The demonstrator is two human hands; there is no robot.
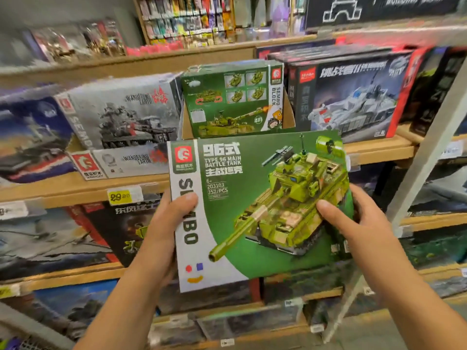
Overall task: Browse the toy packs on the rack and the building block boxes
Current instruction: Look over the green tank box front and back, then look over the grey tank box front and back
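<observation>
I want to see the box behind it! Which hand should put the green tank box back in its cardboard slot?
Probably the left hand: the cardboard slot sits up and left of the green tank box, nearer that side. The right hand grips the far edge and could let go.

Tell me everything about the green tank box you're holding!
The green tank box is flat cardboard, held face-up and slightly tilted before the shelves. Its front shows a green brick-built tank, a white left strip reading SEMBO, a red logo, and "Type 96 Main Battle Tank, 6+, 252 PCS". The left hand holds its left edge, the right hand its right edge, thumbs on the front.
</observation>
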